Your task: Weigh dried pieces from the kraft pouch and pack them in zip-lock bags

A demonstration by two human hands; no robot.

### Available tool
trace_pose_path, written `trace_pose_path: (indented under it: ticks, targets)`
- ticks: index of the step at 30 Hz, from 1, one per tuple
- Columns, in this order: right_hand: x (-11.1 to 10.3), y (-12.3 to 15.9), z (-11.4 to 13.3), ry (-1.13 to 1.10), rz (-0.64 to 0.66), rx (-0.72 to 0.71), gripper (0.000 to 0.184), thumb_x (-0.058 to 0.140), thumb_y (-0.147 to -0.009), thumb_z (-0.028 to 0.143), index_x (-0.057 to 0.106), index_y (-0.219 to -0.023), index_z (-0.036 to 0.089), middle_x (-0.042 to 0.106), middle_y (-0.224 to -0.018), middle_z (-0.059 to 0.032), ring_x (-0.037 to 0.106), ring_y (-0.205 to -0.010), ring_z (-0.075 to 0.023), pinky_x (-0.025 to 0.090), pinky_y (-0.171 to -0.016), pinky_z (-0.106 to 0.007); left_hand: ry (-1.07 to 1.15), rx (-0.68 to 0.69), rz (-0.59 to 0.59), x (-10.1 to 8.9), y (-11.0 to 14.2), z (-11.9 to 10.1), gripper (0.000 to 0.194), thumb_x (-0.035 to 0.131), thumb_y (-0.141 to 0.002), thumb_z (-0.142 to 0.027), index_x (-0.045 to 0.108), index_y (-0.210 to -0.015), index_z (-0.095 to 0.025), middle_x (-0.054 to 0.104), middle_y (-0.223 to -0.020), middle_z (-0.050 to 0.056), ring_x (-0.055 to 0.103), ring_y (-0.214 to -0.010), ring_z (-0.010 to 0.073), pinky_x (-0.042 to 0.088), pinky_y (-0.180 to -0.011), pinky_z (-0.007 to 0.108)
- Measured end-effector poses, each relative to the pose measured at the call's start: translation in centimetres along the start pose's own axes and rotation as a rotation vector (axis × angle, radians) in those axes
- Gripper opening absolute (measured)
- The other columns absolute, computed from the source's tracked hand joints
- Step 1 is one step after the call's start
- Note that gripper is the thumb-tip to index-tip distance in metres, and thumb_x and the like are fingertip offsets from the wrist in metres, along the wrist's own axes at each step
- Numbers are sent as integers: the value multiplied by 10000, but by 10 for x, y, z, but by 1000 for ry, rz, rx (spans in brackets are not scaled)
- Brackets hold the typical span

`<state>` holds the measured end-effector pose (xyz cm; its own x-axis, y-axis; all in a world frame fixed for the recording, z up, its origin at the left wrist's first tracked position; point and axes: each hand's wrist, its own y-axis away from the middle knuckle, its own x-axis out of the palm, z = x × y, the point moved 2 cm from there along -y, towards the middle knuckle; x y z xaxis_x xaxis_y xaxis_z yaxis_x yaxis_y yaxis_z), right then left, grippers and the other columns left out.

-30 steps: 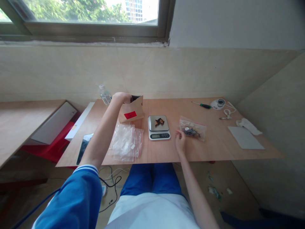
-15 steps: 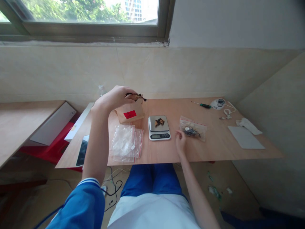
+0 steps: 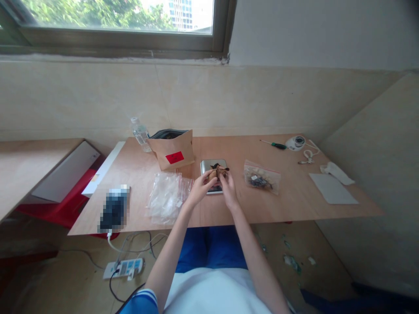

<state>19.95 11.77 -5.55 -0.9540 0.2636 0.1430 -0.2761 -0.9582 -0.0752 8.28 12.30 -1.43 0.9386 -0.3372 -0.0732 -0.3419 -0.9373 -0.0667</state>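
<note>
My left hand (image 3: 200, 188) and my right hand (image 3: 229, 187) meet over a small digital kitchen scale (image 3: 205, 165). Both have their fingers closed around curled, brown-and-black dried pieces (image 3: 216, 172), whose exact kind I cannot make out. The hands cover much of the scale's plate and its display. Behind and to the left stands a brown kraft pouch (image 3: 183, 147) with a red label, its top gaping. Clear zip bags (image 3: 165, 196) lie flat left of the scale. To its right is a filled zip bag (image 3: 262, 176) with dark and pale contents.
A water bottle (image 3: 140, 134) stands beside the pouch. A phone (image 3: 114, 209) with a cable lies at the left front. At the right are a screwdriver (image 3: 278, 146), a white camera (image 3: 295, 143), a white sheet (image 3: 334, 189) and a crumpled white cloth (image 3: 337, 172).
My left hand has come from above the pouch down to the scale, carrying dried pieces. My right hand has moved left from beside the filled bag to the same pieces.
</note>
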Motion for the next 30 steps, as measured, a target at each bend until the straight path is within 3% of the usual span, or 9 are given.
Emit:
trace_pose_path:
  ticks: [3,5,9,12,16,19,23,30]
  targets:
    - [-6,-1,-10,-113,-7,62,398,585,-764,467,547,-1069,213,661,-1008,-59,646,-726,-186,551,-599,-308,88,-36,-56,4,-1,8,408,561,-788,-375,582,-1159,-207,652,-1071,80,637,-775,193,529,-618,298]
    - [-12,-5,-15,-139,-32,66,378,597,-753,458,554,-1026,201,666,-972,-58,646,-720,-183,549,-589,-299,93,-58,-126,3,-4,13,385,526,-807,-373,580,-1149,-204,649,-1068,78,637,-748,176,524,-597,282]
    - [-31,-21,-23,-36,-126,62,378,605,-711,462,558,-973,194,662,-911,-48,641,-645,-168,521,-497,-269,-101,-95,-302,-5,-10,28,358,457,-846,-376,587,-1114,-177,656,-987,86,633,-698,164,508,-603,283]
    - [-44,-35,-30,120,-134,94,374,616,-682,452,575,-940,184,650,-749,-17,573,-447,-131,432,-369,-240,-215,-92,-387,-13,-14,38,351,502,-826,-373,609,-1088,-168,629,-954,99,617,-824,206,487,-746,332]
    - [-49,-45,-32,203,-85,97,327,646,-670,394,615,-908,171,623,-630,14,519,-372,-112,350,-316,-212,-346,-76,-448,-12,-23,47,315,580,-775,-316,640,-1038,-153,572,-982,126,559,-968,264,402,-904,405]
    - [-48,-46,-28,255,-83,86,333,650,-676,375,633,-939,171,632,-645,6,510,-370,-107,353,-324,-215,-402,-58,-461,-5,-31,52,340,588,-772,-297,613,-1068,-131,540,-1031,153,549,-978,276,398,-894,409]
    - [-54,-40,-21,317,-118,66,405,626,-699,402,637,-1024,161,666,-829,-67,549,-411,-135,439,-393,-281,-454,-16,-485,-1,-38,56,325,610,-764,-289,577,-1053,-146,552,-1012,144,522,-1015,287,375,-907,415]
    - [-80,-16,-29,392,-282,-90,455,539,-769,475,636,-1059,137,672,-948,-124,637,-832,-246,532,-677,-362,-453,35,-517,3,-40,56,235,582,-796,-305,537,-977,-162,551,-997,112,568,-851,213,441,-797,362]
